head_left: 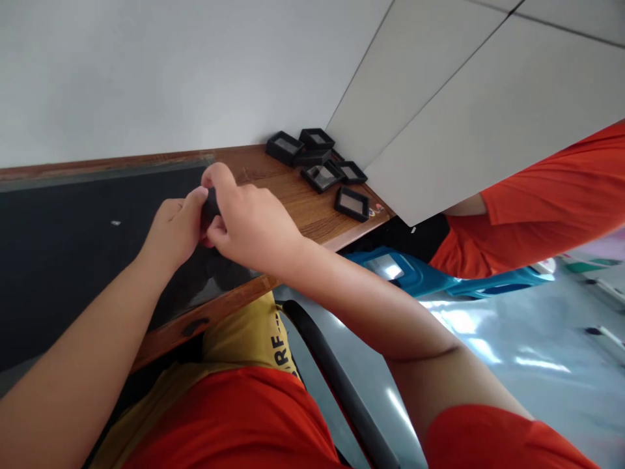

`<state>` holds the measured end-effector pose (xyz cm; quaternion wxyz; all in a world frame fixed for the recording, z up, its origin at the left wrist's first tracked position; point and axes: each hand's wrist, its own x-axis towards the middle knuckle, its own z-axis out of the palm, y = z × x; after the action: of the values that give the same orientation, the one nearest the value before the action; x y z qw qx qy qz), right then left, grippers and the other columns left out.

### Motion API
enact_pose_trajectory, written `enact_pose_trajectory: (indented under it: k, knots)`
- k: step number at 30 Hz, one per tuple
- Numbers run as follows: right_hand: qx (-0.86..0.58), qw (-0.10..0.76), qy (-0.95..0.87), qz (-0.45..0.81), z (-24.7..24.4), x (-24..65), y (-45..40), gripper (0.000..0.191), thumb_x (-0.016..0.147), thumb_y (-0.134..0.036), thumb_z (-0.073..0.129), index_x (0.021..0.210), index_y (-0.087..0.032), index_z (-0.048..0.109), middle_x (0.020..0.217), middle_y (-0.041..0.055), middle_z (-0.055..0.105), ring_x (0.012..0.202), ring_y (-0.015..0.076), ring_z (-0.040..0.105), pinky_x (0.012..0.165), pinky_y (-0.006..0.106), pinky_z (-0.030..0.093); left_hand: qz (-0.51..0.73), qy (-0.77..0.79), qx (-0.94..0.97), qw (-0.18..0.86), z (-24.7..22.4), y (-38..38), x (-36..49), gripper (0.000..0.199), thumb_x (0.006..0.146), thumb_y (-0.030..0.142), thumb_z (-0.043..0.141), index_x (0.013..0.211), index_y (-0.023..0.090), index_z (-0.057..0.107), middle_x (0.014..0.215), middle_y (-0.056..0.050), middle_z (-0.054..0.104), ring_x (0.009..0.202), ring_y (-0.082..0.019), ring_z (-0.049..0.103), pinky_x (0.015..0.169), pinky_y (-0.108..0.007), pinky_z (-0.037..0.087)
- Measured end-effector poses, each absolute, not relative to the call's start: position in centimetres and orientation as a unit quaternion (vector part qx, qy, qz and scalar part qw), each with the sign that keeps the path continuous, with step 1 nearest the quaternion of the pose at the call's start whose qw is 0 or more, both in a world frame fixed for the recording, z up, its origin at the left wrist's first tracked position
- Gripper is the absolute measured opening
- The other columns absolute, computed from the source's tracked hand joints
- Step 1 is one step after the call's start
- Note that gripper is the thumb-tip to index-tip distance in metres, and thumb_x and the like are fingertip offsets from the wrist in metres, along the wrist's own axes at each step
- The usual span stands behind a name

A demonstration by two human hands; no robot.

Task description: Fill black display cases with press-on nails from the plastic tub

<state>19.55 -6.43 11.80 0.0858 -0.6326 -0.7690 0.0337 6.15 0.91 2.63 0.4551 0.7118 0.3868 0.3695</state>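
Black piece [211, 207] | left hand [174, 228] and right hand [258, 225] pinch it, between front and back table [293, 202] edges | probably light, stiff; best held by opposite sides

I am wearing an orange-red top [234, 417], its plain cloth spreading across the near side. Its right sleeve [488, 433] is ending above the elbow in a rounded opening. Past the top's far edge I am wearing a mustard-yellow garment [239, 332], dark capital letters [280, 352] running along its right side, "RF" showing clearly. My left hand [176, 228] and right hand [258, 225] are going bare, as are both forearms [351, 296].
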Motion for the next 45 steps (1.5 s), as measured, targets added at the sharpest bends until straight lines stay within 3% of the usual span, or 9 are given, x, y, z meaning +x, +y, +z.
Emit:
enact_pose_trajectory:
  k: [3, 10, 18, 22, 26, 31, 45]
  knots:
    - [-0.626, 0.090, -0.773, 0.045, 11.9, 19.4, -6.5, 0.051, 0.091, -0.013, 0.046, 0.142, -0.011, 0.040, 0.102, 0.0118, 0.077, 0.094, 0.0298, 0.074, 0.078, 0.038, 0.057, 0.385, 0.449, 0.675, 0.442, 2.3, 0.8, 5.6, 0.059, 0.102, 0.057, 0.050, 0.054, 0.024, 0.043, 0.049, 0.001, 0.044, 0.048, -0.014, 0.039, 0.047, -0.030, 0.027]
    - [-0.613, 0.092, -0.780, 0.083, 12.2, 19.4, -7.1, 0.057, 0.092, -0.014, 0.046, 0.148, -0.008, 0.040, 0.101, 0.0129, 0.078, 0.091, 0.0281, 0.075, 0.079, 0.037, 0.057, 0.389, 0.326, 0.761, 0.405, 1.8, 0.1, 4.5, 0.058, 0.098, 0.065, 0.048, 0.057, 0.023, 0.044, 0.055, 0.002, 0.044, 0.053, -0.014, 0.037, 0.051, -0.030, 0.032]
    - [-0.589, 0.061, -0.795, 0.131, 12.2, 19.9, -8.6, 0.048, 0.095, -0.016, 0.046, 0.142, -0.010, 0.048, 0.101, 0.0130, 0.080, 0.086, 0.0262, 0.075, 0.076, 0.035, 0.056, 0.402, 0.303, 0.807, 0.310, 3.3, -1.9, 4.7, 0.051, 0.095, 0.043, 0.052, 0.050, 0.023, 0.041, 0.044, 0.002, 0.044, 0.043, -0.011, 0.037, 0.046, -0.029, 0.026]
    - [-0.584, 0.079, -0.795, 0.141, 11.1, 20.2, -9.5, 0.048, 0.099, -0.020, 0.043, 0.146, -0.012, 0.044, 0.100, 0.0103, 0.080, 0.083, 0.0244, 0.073, 0.072, 0.034, 0.054, 0.408, 0.272, 0.828, 0.272, 3.6, -2.3, 4.8, 0.047, 0.092, 0.035, 0.051, 0.048, 0.023, 0.039, 0.041, 0.003, 0.040, 0.038, -0.010, 0.034, 0.043, -0.029, 0.020]
    - [-0.580, 0.094, -0.796, 0.147, 10.4, 21.0, -9.7, 0.053, 0.099, -0.020, 0.046, 0.151, -0.012, 0.040, 0.102, 0.0100, 0.080, 0.080, 0.0224, 0.072, 0.070, 0.031, 0.051, 0.421, 0.244, 0.841, 0.235, 3.5, -2.3, 5.0, 0.041, 0.090, 0.026, 0.052, 0.051, 0.023, 0.039, 0.042, 0.004, 0.040, 0.038, -0.010, 0.035, 0.043, -0.029, 0.021]
    - [-0.559, 0.069, -0.811, 0.160, 10.8, 22.2, -9.2, 0.055, 0.099, -0.022, 0.045, 0.153, -0.013, 0.039, 0.089, 0.0073, 0.079, 0.070, 0.0220, 0.069, 0.063, 0.030, 0.046, 0.425, 0.191, 0.865, 0.188, 3.8, -2.3, 5.6, 0.036, 0.090, 0.013, 0.049, 0.056, 0.022, 0.043, 0.045, 0.004, 0.046, 0.040, -0.010, 0.039, 0.045, -0.028, 0.024]
    - [-0.507, 0.026, -0.844, 0.172, 12.2, 24.8, -6.1, 0.050, 0.099, -0.025, 0.045, 0.146, -0.007, 0.047, 0.076, 0.0079, 0.076, 0.057, 0.0203, 0.059, 0.053, 0.029, 0.035, 0.445, 0.246, 0.837, 0.202, 3.5, -1.5, 7.0, 0.035, 0.093, 0.016, 0.049, 0.059, 0.022, 0.042, 0.045, 0.004, 0.046, 0.040, -0.010, 0.041, 0.045, -0.028, 0.026]
